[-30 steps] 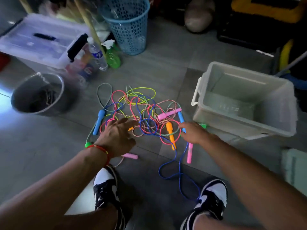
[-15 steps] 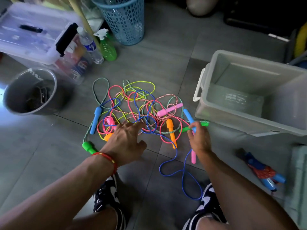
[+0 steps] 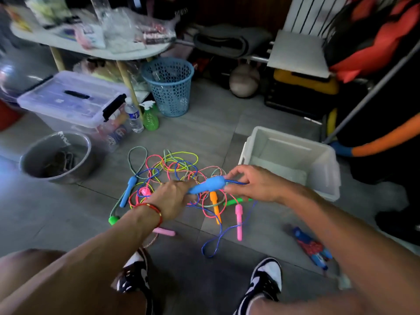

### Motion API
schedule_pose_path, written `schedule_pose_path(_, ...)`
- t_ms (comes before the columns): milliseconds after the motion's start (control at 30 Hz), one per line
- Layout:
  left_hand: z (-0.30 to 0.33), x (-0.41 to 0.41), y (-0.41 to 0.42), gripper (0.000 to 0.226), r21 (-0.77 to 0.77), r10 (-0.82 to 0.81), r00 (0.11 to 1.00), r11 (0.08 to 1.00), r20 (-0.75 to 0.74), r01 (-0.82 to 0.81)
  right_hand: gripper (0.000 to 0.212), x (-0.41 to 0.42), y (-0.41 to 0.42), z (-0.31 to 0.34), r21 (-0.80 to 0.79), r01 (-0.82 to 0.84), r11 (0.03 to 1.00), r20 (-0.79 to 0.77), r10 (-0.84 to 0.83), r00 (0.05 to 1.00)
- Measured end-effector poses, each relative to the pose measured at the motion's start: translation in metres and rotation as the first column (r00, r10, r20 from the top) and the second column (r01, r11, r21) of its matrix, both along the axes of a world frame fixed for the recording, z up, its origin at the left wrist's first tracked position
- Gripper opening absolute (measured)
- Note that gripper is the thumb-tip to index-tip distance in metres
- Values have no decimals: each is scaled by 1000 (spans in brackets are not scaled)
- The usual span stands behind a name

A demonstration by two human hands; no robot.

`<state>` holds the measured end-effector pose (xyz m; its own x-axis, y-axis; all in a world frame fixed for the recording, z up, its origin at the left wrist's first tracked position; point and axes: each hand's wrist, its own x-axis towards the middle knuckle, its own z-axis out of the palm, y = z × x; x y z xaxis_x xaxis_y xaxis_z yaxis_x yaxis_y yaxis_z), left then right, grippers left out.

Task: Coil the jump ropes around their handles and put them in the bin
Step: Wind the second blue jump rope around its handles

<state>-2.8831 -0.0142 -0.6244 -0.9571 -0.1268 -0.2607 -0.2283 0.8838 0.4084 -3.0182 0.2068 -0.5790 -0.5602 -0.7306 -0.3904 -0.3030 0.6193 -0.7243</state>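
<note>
Both hands had risen from the floor since half a second before, carrying a blue handle (image 3: 208, 184) up above the pile. The left hand (image 3: 173, 198) gripped its narrow end, fingers curled under; the right hand (image 3: 254, 186) pinched the thick end where the blue rope (image 3: 218, 241) leaves it, thumb and fingers closed on that junction. Holding it at both ends probably steadied the handle so the cord could be pulled free and then wound. That rope trailed down into a loop on the floor between the two shoes, and further along it was threaded through the tangle of jump ropes (image 3: 172, 171), so it would likely snag on the pink and yellow cords. A second blue handle (image 3: 127, 192) lay at the pile's left edge. Just right of the pile stood the bin (image 3: 327, 173), open-topped, with bare floor between. A metal bucket (image 3: 56, 155) and a lidded clear box (image 3: 70, 98) crowded the left side.
</note>
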Motion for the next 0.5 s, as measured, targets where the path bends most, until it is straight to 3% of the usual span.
schedule_pose_path(67, 10, 14, -11, 22, -16, 184, 983, 983, -7, -184, 25, 5, 16, 8, 85, -13, 996, -200, 30, 979)
schedule_pose_path(133, 11, 28, -26, 15, 93, 437, 900, 895, 11, -436, 27, 9, 30, 14, 164, 2, 986, -304, 49, 951)
schedule_pose_path(167, 10, 36, -35, 19, 204, 578, 816, 795, 34, -571, 29, 11, 37, 16, 207, 12, 978, -347, 62, 936)
schedule_pose_path(200, 11, 44, -45, 24, 370, 700, 708, 636, 96, -678, 33, 13, 43, 21, 243, 15, 970, -381, 81, 921)
schedule_pose_path(267, 20, 61, -60, 22, 669, 802, 520, 215, 294, -711, 40, 21, 56, 29, 225, 8, 974, -372, 78, 925)
schedule_pose_path(300, 26, 70, -65, 20, 716, 790, 493, 100, 365, -691, 45, 26, 62, 33, 185, 11, 983, -344, 54, 938)
schedule_pose_path(367, 34, 84, -67, 22, 720, 756, 515, 84, 404, -688, 53, 40, 67, 42, 130, 12, 991, -336, 33, 941)
schedule_pose_path(500, 48, 103, -36, 4, 712, 650, 661, 254, 375, -654, 22, 65, 54, 66, 79, -42, 996, -448, 74, 891)
